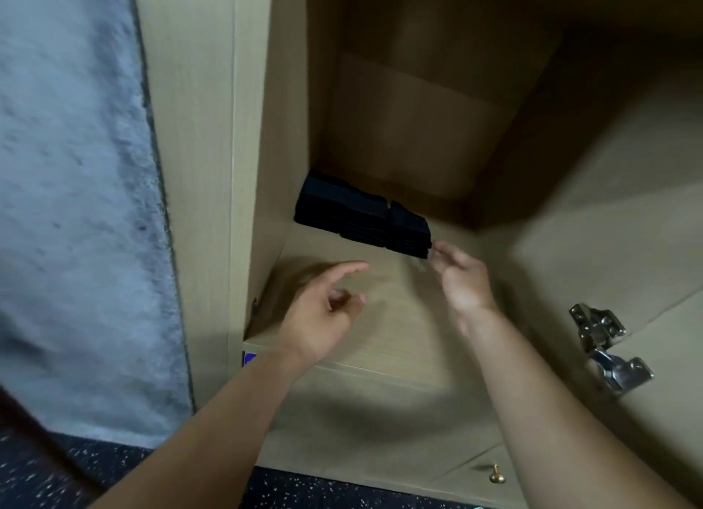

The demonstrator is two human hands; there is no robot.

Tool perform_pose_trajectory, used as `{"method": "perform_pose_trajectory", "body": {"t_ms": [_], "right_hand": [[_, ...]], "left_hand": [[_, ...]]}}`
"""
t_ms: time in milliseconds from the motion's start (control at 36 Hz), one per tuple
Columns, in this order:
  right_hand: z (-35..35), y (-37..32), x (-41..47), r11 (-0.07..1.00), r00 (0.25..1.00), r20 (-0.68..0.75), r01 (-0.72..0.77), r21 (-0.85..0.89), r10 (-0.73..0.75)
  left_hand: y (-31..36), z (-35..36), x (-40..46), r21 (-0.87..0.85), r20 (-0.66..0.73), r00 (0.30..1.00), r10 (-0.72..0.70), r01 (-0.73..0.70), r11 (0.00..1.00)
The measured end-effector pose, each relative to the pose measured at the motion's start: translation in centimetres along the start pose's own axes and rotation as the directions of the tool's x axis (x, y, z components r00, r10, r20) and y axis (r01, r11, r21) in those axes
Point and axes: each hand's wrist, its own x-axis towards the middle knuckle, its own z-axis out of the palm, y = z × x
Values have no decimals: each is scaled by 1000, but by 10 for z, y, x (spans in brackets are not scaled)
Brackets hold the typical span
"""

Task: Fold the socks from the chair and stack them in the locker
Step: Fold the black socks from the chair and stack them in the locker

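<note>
A stack of folded dark navy socks (361, 213) lies flat on the light wooden locker (380, 318) shelf, pushed into its rear left corner.

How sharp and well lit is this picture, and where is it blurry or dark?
Head view: the right hand is smeared by motion blur, the left hand a little crisper; the dark folded socks lose fold detail in shade; the locker interior darkens toward its upper back; wide-angle distortion bends the locker's side panels; the metal hinge catches small highlights.
</note>
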Motion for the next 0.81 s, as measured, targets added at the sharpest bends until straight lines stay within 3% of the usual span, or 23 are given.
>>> {"method": "perform_pose_trajectory", "body": {"t_ms": [222,417,611,806], "right_hand": [[8,-6,-83,995,989,103,100,21,-101],[28,-16,-130,977,971,129,209,-33,-203],[52,-27,-173,937,941,131,327,-123,-311],[77,-36,-211,930,914,221,362,-60,-341]], "left_hand": [[19,-19,-15,-34,-83,995,62,-65,997],[38,-41,-52,148,44,992,115,-120,982],[55,-73,-85,196,-6,994,107,-104,975],[68,-102,-130,461,-78,986,148,-96,882]]}}
